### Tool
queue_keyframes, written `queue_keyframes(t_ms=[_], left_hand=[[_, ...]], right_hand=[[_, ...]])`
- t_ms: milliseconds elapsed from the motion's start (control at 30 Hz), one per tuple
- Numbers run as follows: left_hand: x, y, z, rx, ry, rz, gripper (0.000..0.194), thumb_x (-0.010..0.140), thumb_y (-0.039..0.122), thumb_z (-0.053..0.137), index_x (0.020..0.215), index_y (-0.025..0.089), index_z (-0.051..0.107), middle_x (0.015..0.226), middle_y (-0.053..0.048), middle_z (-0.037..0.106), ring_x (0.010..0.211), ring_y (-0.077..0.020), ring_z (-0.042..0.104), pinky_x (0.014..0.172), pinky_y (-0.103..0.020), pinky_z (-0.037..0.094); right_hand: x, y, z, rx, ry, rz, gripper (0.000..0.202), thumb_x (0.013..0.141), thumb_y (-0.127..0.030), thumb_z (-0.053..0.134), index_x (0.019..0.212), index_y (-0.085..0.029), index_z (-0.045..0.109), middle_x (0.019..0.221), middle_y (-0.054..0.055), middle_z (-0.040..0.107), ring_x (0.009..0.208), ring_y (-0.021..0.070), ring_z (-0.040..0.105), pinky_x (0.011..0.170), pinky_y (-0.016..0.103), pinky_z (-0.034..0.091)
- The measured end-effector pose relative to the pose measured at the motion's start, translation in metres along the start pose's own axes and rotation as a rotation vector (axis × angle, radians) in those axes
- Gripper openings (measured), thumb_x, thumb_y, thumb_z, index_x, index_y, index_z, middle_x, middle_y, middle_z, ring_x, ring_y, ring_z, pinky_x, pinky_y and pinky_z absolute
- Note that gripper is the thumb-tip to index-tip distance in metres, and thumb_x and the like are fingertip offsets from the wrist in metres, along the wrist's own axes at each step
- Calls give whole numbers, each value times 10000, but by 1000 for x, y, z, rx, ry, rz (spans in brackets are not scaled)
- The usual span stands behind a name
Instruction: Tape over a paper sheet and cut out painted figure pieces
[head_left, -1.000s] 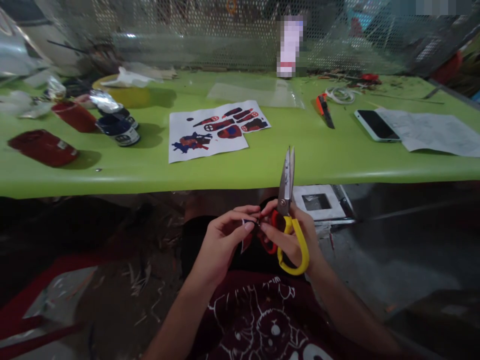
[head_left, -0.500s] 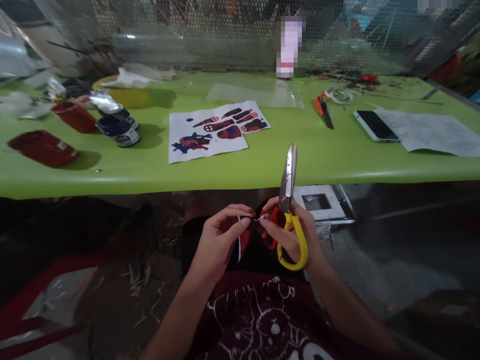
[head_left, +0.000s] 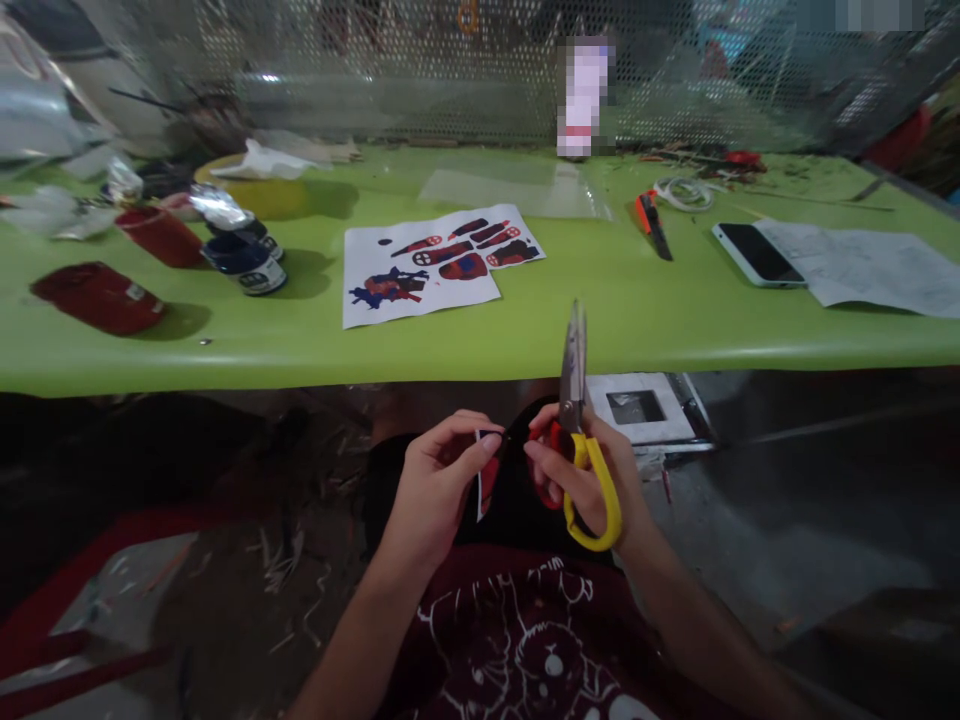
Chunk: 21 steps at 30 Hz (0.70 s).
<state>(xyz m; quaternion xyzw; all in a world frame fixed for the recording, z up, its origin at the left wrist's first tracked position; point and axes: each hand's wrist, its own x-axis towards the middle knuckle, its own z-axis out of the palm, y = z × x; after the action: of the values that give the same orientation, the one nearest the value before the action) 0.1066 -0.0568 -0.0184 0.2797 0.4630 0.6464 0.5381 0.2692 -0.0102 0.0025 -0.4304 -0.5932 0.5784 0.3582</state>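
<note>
Between thumb and fingers, my left hand point(head_left: 442, 475) pinches a small paper cutout point(head_left: 487, 482), dark and red with a white edge, hanging down over the lap. My right hand point(head_left: 592, 470) holds a pair of scissors point(head_left: 596, 490) with yellow and red handles, blades pointing up and nearly closed. Its thumb and fingertips are a short gap away from the cutout. On the green table ahead lies a white sheet point(head_left: 457, 300) with red, blue and black printed shapes, part of its right side cut away.
Dark red jars point(head_left: 101, 298) and a blue jar point(head_left: 244, 265) stand at the table's left. An orange utility knife point(head_left: 652, 225), a phone point(head_left: 757, 252) and a paper sheet point(head_left: 877, 265) lie to the right. The table's front edge point(head_left: 465, 380) runs just beyond my hands.
My right hand has drawn away to the right from the cutout, taking the scissors along. The left hand keeps its pinch on the cutout. The view has shifted slightly.
</note>
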Motion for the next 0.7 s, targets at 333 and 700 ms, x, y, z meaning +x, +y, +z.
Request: queue_keyframes(t_ms=[333, 700], left_hand=[[-2, 22, 21, -76, 34, 51, 92, 814, 304, 811, 794, 228, 763, 870, 11, 597, 708, -99, 583, 582, -184, 498], [0, 20, 40, -158, 97, 129, 106, 823, 257, 812, 753, 218, 743, 895, 28, 632, 787, -79, 595, 701, -152, 504]], right_hand=[[-37, 37, 11, 15, -79, -114, 526, 810, -701, 688, 993, -225, 559, 708, -34, 467, 575, 127, 374, 483, 256, 292], [-35, 24, 28, 81, -48, -147, 551, 812, -745, 655, 956, -217, 591, 812, 1, 516, 657, 144, 414, 565, 272, 374]])
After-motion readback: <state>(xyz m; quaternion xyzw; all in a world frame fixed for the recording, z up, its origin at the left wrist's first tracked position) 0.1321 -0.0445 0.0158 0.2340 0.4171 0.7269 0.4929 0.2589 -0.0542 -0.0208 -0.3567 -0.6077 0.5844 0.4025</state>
